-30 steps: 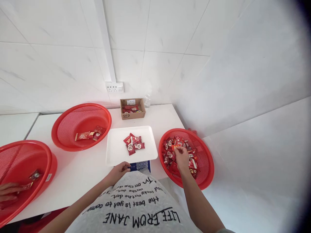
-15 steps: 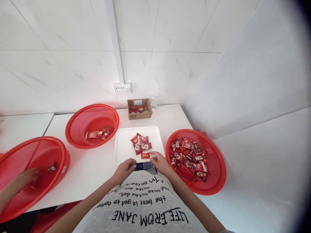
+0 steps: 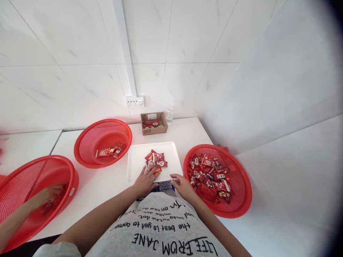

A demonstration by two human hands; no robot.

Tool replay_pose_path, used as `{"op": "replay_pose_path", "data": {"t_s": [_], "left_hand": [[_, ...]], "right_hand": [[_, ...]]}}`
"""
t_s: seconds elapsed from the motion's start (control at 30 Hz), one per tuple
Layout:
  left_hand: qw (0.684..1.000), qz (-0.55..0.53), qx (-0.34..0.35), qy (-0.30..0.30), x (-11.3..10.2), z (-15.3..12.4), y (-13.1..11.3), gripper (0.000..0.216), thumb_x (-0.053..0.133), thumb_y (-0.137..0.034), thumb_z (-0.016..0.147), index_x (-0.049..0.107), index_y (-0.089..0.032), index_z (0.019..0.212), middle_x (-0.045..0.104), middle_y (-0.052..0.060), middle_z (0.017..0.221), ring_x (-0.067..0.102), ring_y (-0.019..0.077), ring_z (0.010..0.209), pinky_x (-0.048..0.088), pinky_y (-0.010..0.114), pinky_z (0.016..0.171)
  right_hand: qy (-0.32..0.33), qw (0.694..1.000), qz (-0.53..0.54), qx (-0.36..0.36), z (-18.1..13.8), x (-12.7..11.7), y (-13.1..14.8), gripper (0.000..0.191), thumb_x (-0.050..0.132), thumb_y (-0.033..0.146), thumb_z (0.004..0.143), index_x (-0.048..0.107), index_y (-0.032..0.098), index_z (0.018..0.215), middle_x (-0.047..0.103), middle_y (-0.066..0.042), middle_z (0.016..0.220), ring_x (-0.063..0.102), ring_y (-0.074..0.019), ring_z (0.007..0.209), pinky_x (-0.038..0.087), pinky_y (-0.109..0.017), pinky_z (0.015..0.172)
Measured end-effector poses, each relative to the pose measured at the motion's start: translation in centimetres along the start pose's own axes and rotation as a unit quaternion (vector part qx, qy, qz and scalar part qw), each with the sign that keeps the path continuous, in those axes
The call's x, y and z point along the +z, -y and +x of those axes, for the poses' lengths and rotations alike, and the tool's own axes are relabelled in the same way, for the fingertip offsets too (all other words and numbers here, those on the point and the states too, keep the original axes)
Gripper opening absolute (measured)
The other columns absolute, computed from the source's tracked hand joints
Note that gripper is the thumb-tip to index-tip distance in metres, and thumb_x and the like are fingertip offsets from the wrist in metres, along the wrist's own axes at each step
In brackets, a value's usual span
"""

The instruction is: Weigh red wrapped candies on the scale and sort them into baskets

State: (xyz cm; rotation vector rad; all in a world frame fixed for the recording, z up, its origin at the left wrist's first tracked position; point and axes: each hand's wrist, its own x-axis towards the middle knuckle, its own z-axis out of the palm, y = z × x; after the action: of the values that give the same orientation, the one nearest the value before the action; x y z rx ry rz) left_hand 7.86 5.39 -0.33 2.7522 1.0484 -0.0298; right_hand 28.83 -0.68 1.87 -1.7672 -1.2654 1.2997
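A white tray [image 3: 139, 161] lies on a scale whose blue keypad [image 3: 165, 185] shows at the near edge. Several red snack packets [image 3: 155, 159] are piled on the tray. My left hand [image 3: 146, 180] lies on the tray's near part with its fingers stretched out, fingertips touching a small red-orange packet [image 3: 157, 170]. My right hand [image 3: 182, 185] rests at the tray's near right corner beside the keypad, fingers loosely apart and holding nothing.
A red basket [image 3: 242, 192] full of red packets stands to the right. Another red basket [image 3: 88, 137] with a few packets sits at back left, a cardboard box [image 3: 154, 123] by the wall. Another person's hand [image 3: 46, 196] reaches into a third red basket [image 3: 66, 167] at far left.
My right hand carried a red-orange packet from the right basket to the tray and let it go. My left hand moved from the keypad onto the tray, fingers now on that packet.
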Motion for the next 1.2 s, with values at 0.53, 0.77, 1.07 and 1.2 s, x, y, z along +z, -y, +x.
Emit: {"op": "replay_pose_path", "data": {"t_s": [0.53,0.77,1.07,1.2], "left_hand": [[0.998,0.008,-0.039,-0.049,-1.6,5.9,2.2,0.056,0.047,-0.050,0.083,0.037,-0.032,0.135,0.030,0.010,0.147,0.022,0.0338,0.134,0.020,0.059,0.103],[0.996,-0.010,-0.061,-0.057,-1.8,4.8,3.3,0.064,0.045,-0.050,0.083,0.029,-0.024,0.139,0.023,0.014,0.149,0.019,0.0291,0.136,0.017,0.054,0.107],[0.979,-0.088,-0.148,-0.107,-0.6,3.9,3.0,0.069,0.040,-0.051,0.085,0.020,-0.018,0.142,0.017,0.015,0.150,0.012,0.0289,0.138,0.018,0.051,0.108],[0.936,-0.110,-0.274,-0.192,-1.7,2.6,5.1,0.062,0.031,-0.047,0.089,0.021,-0.015,0.142,0.019,0.018,0.149,0.011,0.0280,0.138,0.017,0.051,0.108]], "right_hand": [[-0.023,1.000,0.009,-0.013,-1.1,-1.7,-0.7,0.030,0.050,0.025,0.075,0.061,0.015,0.102,0.067,-0.009,0.102,0.064,-0.0191,0.090,0.048,-0.035,0.085],[-0.089,0.996,-0.018,-0.019,-1.6,-3.0,-1.8,0.029,0.047,0.029,0.077,0.063,0.018,0.099,0.067,-0.010,0.103,0.061,-0.0220,0.095,0.046,-0.038,0.088],[-0.176,0.973,-0.146,-0.026,0.1,-3.1,-5.9,0.065,0.042,0.043,0.082,0.031,0.009,0.137,0.036,-0.017,0.141,0.030,-0.0265,0.131,0.025,-0.044,0.107],[-0.133,0.985,-0.107,0.001,0.6,-2.8,-7.2,0.068,0.034,0.049,0.085,0.026,0.010,0.140,0.031,-0.015,0.144,0.025,-0.0239,0.134,0.021,-0.040,0.109]]}}
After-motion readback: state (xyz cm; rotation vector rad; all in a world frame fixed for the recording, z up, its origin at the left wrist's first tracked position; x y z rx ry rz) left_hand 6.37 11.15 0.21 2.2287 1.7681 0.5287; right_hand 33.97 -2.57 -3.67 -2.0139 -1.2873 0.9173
